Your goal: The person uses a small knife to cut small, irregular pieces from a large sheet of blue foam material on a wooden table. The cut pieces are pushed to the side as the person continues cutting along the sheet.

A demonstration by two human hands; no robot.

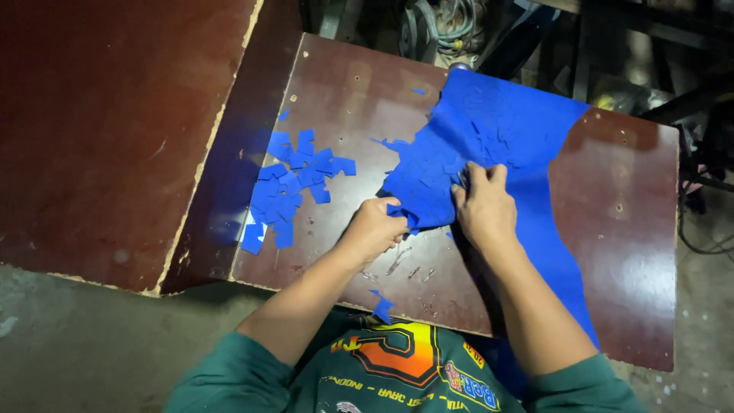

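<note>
A big blue sheet (497, 122) of soft material lies over a dark brown board (344, 99), with a ragged cut edge on its left side. My left hand (373, 228) is closed on the sheet's near left corner. My right hand (483, 205) presses down on the sheet just right of it, fingers curled over the folded edge. A heap of small blue cut pieces (289, 187) lies on the board to the left of my hands. One loose blue scrap (381, 307) sits at the board's near edge.
A second, larger brown board (107, 130) lies to the left, its chipped edge overlapped by the work board. Dark machine parts and cables (443, 27) stand behind. Grey concrete floor (69, 344) lies below.
</note>
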